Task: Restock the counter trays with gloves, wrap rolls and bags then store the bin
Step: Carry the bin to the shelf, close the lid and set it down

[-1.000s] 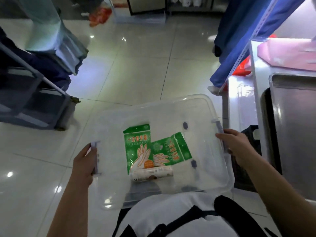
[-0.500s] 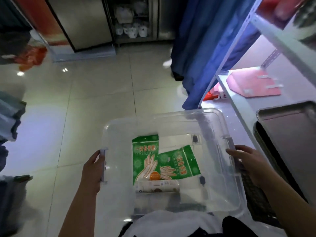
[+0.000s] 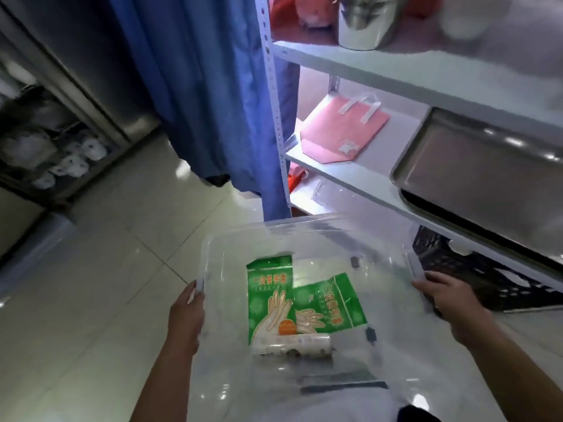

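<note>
Head view, the only one. A clear plastic bin (image 3: 310, 239) is held out over the floor, the left hand (image 3: 186, 319) gripping its left rim at the grey latch, thumb laid along the outside, other fingers hidden behind the wall. The right hand (image 3: 451, 303) grips the right rim at the matching latch; its fingertips curl over the edge and are lost behind the plastic. The near end of the bin is blurred and partly covered by the person's pale clothing, cut off at the frame bottom. Inside, on the bin floor: two green glove packets (image 3: 269, 296), one upright to the view, the second tilted and tucked partly under it on the right. A white roll (image 3: 294, 344) lies across their near ends, touching them; its label is too smeared to read. Darker strips nearer the body cannot be made out through the plastic. Floor: pale glossy tiles (image 3: 100, 300) with light glare. Right of the bin stands a white metal shelf rack (image 3: 275, 117). On its middle shelf lies a flat pink bag (image 3: 341, 132) with white handles, and beside it a steel tray (image 3: 475, 166), cut by the frame edge. A shiny steel pot (image 3: 365, 22) sits on the upper shelf, top cropped. A black crate (image 3: 475, 275) sits low under the rack, just beside the right hand. Blue fabric (image 3: 198, 86) hangs left of the rack post. Far left, a steel cabinet (image 3: 45, 132) holds blurred white items.
</note>
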A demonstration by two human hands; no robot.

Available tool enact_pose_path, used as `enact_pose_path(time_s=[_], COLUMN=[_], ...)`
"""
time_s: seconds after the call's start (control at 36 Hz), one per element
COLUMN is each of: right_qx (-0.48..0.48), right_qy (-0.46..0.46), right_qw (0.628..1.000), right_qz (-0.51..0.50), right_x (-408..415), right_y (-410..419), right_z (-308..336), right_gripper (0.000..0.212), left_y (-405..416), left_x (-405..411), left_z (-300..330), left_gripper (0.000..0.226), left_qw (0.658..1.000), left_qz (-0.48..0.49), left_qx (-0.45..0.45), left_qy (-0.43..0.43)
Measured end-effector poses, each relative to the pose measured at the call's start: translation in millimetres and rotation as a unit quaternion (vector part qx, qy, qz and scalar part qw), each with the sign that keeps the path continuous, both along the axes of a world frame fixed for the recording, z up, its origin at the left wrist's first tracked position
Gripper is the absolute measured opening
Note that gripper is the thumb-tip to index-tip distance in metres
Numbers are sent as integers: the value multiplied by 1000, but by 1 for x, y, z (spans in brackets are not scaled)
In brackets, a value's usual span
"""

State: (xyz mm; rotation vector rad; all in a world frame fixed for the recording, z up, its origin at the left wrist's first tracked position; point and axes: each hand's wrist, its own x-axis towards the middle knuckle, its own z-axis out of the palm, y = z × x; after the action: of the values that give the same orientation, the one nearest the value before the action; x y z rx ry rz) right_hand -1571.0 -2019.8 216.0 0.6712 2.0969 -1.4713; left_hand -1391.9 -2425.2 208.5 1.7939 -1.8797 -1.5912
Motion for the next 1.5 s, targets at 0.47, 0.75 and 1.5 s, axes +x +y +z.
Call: enact_pose_path(time_s=[0.47,0.75,1.5], right_qx=[99,167,240], right_qy=[-25,-89,70], right_qw=[967,897,932], right_qz=[-234,-399,-263], right_x=[19,58,-14], right_y=[-96,-146,-79], right_z=[-55,-161,-587], right_gripper=[11,21,24], left_y=[-125,-147,-89], left_x=[-126,-193,-346], left_z=[-75,-216,-587], left_gripper=[43,39,40], left_qw=[979,929,837], left_qz=[-181,-348,-538], left_qx=[83,67,-95], left_qy=[-40,-105,12])
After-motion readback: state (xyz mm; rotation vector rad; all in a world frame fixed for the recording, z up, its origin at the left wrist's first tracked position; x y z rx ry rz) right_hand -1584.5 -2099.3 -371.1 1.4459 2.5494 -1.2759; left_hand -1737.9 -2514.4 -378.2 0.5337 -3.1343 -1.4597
